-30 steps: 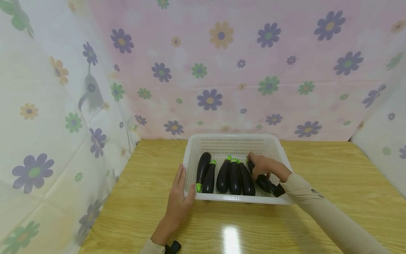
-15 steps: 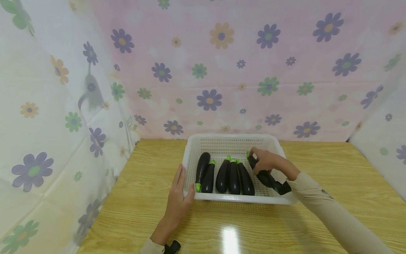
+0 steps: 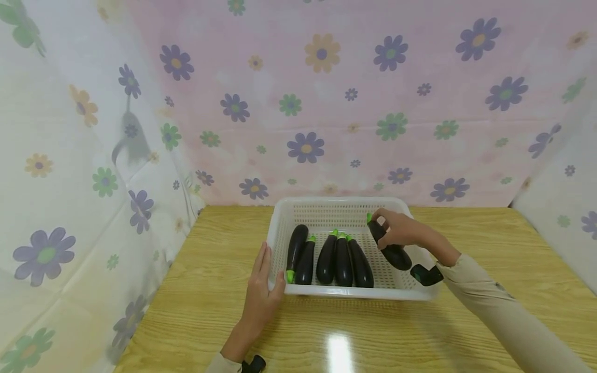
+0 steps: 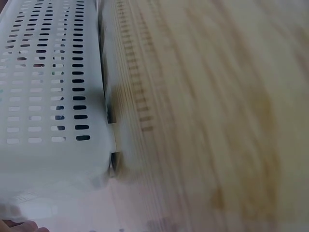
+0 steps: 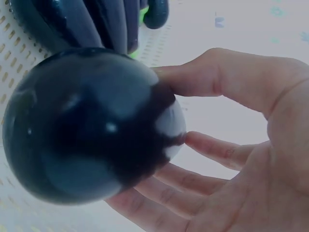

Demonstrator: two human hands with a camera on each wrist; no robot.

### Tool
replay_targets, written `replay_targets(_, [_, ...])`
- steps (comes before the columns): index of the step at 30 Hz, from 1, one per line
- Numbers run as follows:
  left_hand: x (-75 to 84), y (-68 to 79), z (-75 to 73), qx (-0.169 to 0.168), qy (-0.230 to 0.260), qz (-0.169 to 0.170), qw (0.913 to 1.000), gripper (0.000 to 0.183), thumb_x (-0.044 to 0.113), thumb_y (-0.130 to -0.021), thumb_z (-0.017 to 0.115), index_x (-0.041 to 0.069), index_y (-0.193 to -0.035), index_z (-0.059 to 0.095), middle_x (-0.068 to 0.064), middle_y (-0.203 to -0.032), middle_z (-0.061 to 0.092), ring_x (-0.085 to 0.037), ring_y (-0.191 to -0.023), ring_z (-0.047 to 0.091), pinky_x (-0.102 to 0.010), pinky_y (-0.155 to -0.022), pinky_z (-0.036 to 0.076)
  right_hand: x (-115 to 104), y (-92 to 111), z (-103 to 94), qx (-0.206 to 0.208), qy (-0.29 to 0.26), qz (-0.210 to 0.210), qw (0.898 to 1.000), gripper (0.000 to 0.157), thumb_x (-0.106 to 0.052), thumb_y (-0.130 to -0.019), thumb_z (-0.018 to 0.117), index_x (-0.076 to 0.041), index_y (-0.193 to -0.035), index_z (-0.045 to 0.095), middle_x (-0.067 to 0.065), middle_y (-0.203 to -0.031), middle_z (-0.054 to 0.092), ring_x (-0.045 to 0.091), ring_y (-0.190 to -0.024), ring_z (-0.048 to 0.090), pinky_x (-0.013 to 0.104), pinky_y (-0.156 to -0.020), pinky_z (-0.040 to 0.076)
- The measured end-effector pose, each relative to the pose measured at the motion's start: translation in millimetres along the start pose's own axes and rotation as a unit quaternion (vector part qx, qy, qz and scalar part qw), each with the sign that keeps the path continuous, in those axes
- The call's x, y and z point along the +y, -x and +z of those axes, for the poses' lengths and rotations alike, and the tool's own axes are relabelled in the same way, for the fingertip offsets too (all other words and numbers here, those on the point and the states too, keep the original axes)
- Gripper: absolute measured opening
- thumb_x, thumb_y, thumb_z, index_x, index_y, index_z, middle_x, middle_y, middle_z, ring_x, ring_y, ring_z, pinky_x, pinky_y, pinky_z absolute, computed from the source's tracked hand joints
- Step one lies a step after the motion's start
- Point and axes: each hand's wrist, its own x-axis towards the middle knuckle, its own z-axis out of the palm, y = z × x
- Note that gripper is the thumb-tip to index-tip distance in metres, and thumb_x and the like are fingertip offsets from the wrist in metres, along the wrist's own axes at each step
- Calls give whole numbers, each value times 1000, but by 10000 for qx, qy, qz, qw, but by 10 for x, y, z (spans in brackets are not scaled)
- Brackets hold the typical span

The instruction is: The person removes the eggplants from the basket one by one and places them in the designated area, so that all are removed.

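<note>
My right hand grips a dark purple eggplant with a green stem end, tilted over the right part of a white plastic basket. In the right wrist view, thumb and fingers wrap the sides of the eggplant, its round end facing the camera. Several other eggplants lie side by side in the basket's left and middle. My left hand rests against the basket's left front corner, fingers straight along the outer wall. Only its fingertips show in the left wrist view, beside the basket wall.
The basket stands on a wood-grain table near its back edge. A flower-patterned cloth hangs behind and at both sides. Black wrist devices are worn on both arms, the right one close to the basket's front right corner.
My right hand has lifted the eggplant up from the basket's bottom and moved slightly right and back with it. The left hand and the other eggplants have stayed in place.
</note>
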Motion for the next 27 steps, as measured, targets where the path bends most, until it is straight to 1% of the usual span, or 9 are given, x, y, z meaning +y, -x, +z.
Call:
replay_targets(4, [-7, -1, 2, 31, 24, -20, 10000, 63, 12, -90, 58, -7, -144, 31, -12, -153, 24, -30, -131, 38, -44, -93, 42, -18, 42, -51, 84, -1, -65, 9999, 69, -15, -76, 74, 2, -132, 37, 29, -114, 52, 28, -85, 61, 40, -67, 53])
replay_targets(12, [24, -1, 15, -3, 358, -245, 9991, 63, 9, -89, 58, -6, -144, 30, -12, -153, 24, -30, -132, 38, -45, -93, 42, -17, 188, -165, 124, -417, -114, 9990, 71, -20, -80, 72, 1, -136, 33, 31, -118, 48, 26, -83, 62, 40, -67, 52])
replay_targets(15, [28, 5, 17, 15, 359, -253, 9990, 64, 9, -89, 58, -6, -144, 30, -12, -153, 24, -30, -132, 37, -46, -94, 42, -6, 224, -206, 202, -423, -135, 9988, 72, -21, -81, 72, 1, -137, 32, 32, -120, 47, 27, -85, 62, 41, -67, 52])
replay_targets(23, [40, -6, 0, 61, 331, -134, 9993, 64, 9, -89, 57, -9, -143, 30, -14, -153, 23, -31, -132, 37, -46, -94, 41, 19, 326, -314, 427, -285, -255, 9984, 72, -22, -83, 70, 3, -138, 31, 32, -119, 48, 34, -93, 60, 41, -67, 53])
replay_targets(27, [46, -8, 2, 58, 350, -161, 9992, 64, 10, -89, 57, -8, -144, 30, -13, -153, 23, -31, -131, 37, -45, -94, 41, 41, 380, -360, 512, -279, -227, 9980, 71, -21, -84, 69, 3, -138, 31, 32, -120, 47, 33, -93, 60, 41, -69, 53])
